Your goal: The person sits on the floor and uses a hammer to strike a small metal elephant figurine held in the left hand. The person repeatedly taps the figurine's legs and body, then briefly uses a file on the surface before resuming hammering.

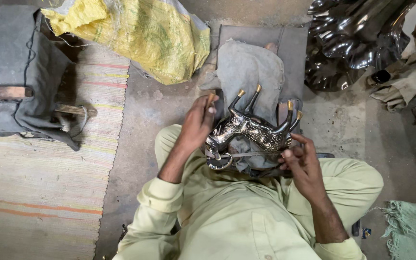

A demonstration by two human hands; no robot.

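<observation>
Metal animal figurine, inverted on a grey cloth over the lap, gold-tipped legs upward. Left hand closed on a thin tool beside the forelegs; right hand curled, steadying the rump. Best worked with rump braced firmly, short controlled strokes, tool tip clear of fingers.

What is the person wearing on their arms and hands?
Both arms have pale green shirt sleeves, rolled up to about the elbows, so the forearms are bare. The left hand and the right hand wear no gloves. No rings, watch or bracelets show.
</observation>
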